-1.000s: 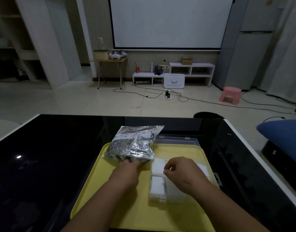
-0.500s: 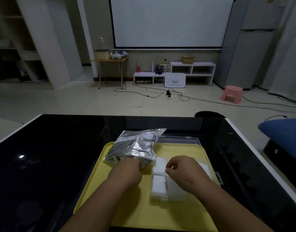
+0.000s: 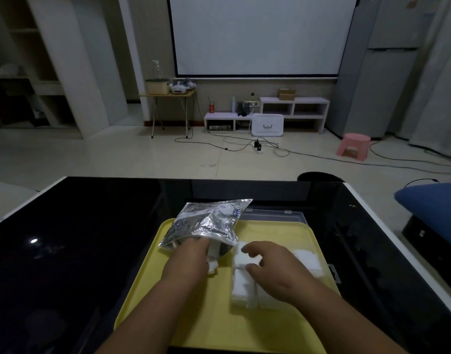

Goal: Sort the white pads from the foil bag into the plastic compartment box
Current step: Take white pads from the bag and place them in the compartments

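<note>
While the foil bag point(image 3: 206, 222) lies crumpled on the far-left corner of the yellow tray point(image 3: 193, 315), the left hand point(image 3: 190, 261) reaches into its mouth, fingertips hidden, and grips a white pad point(image 3: 213, 266) that pokes out at the thumb side. The plastic compartment box point(image 3: 245, 304) sits on the tray's right half with stacked pads point(image 3: 238, 284) in its near compartments. The right hand point(image 3: 275, 270) rests over it, forefinger and thumb spread across the upper pad point(image 3: 241, 259); pinching or not, cannot tell. Tray sits on the black tabletop point(image 3: 91, 251).
</note>
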A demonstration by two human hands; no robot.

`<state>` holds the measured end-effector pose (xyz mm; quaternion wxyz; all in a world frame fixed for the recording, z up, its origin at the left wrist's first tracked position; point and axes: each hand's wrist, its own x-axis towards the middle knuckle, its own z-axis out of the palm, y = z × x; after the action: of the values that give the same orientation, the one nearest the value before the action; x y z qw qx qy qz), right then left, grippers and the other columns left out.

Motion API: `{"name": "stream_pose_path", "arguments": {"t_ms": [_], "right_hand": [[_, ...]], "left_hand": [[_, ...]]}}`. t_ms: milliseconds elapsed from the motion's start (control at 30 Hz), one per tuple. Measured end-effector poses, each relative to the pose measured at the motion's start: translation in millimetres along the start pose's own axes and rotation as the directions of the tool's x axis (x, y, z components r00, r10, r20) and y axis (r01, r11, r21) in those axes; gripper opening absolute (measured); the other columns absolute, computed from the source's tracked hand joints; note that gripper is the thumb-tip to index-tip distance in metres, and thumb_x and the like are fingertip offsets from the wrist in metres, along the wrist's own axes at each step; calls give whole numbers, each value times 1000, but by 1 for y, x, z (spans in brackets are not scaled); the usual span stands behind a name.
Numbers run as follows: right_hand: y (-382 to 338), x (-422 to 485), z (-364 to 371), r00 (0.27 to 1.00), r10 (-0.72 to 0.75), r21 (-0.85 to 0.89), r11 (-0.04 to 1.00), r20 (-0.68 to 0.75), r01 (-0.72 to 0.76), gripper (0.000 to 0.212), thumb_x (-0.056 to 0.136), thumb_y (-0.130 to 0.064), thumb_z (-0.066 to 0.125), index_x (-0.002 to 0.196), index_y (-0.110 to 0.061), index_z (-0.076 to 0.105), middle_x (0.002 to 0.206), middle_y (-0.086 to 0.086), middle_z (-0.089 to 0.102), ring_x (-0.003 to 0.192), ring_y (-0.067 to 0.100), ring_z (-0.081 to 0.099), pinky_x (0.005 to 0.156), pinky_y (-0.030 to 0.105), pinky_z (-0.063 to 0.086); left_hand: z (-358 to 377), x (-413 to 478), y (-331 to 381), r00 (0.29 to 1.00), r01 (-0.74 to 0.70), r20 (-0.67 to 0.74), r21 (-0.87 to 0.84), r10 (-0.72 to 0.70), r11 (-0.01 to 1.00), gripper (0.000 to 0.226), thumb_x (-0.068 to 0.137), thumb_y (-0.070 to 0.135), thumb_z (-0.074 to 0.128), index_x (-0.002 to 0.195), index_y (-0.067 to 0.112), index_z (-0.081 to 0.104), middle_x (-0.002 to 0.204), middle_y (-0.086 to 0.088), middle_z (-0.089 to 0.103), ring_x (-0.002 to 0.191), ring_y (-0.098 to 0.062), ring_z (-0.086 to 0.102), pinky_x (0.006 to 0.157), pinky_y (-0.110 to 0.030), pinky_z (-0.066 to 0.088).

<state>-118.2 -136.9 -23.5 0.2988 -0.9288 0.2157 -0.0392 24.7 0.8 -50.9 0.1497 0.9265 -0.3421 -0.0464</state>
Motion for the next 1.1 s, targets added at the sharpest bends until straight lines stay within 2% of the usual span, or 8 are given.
{"name": "stream_pose_path", "arguments": {"t_ms": [100,267,467,600,767,900,1033,1100], "right_hand": [[-3,4,8,997,-59,-25,998,49,60,55,94,-30,52,145,-38,36,150,-10,40,136,15,37,111,32,34],[-12,14,19,997,-58,-174,983,48,65,58,96,-32,44,150,-40,23,156,-10,32,140,19,29,113,41,25],[-17,22,26,999,-28,-179,983,34,33,49,98,-26,39,146,-34,34,153,-6,39,138,22,32,109,41,25],[-20,22,24,999,-43,-198,979,33,49,46,95,-20,40,139,-36,43,147,-5,46,135,23,37,106,41,28],[-20,21,23,999,-38,-195,980,37,44,51,96,-19,40,143,-38,39,149,-5,45,137,22,36,107,41,27],[-19,22,24,999,-38,-195,980,33,44,51,96,-18,39,143,-38,38,148,-6,45,137,22,35,107,40,28],[-18,25,26,998,-46,-178,983,48,54,51,96,-18,40,144,-37,38,147,-3,46,137,22,35,110,41,30],[-18,27,29,995,-62,-187,980,76,75,52,97,-20,40,145,-38,35,147,-1,45,139,21,33,110,41,29]], "left_hand": [[3,1,-1,1000,-11,-19,-29,10,1000,37,82,37,71,114,22,60,118,-4,62,101,-23,61,78,-31,50],[6,3,-5,1000,-6,-29,-42,5,999,35,82,42,71,110,24,63,115,-2,64,98,-21,63,82,-33,53],[9,1,-7,999,-19,-35,-30,18,999,28,82,36,71,108,25,65,110,1,65,90,-16,60,70,-26,46],[14,1,-8,999,0,-39,17,1,1000,43,75,40,72,113,31,57,116,2,53,103,-22,57,78,-32,52],[20,1,-7,991,-49,-127,-28,45,998,17,89,26,56,104,32,51,113,2,51,97,-22,54,64,-31,43],[20,-5,-5,989,-76,-131,-28,72,997,18,93,21,48,107,31,51,112,0,49,97,-24,53,61,-30,34],[11,-4,-2,992,-87,-89,-2,86,996,21,92,18,48,108,30,52,108,-2,51,94,-25,56,61,-31,38],[1,-1,1,995,-93,-39,3,93,996,15,90,15,49,95,29,50,103,-3,52,89,-25,58,62,-31,41]]}}
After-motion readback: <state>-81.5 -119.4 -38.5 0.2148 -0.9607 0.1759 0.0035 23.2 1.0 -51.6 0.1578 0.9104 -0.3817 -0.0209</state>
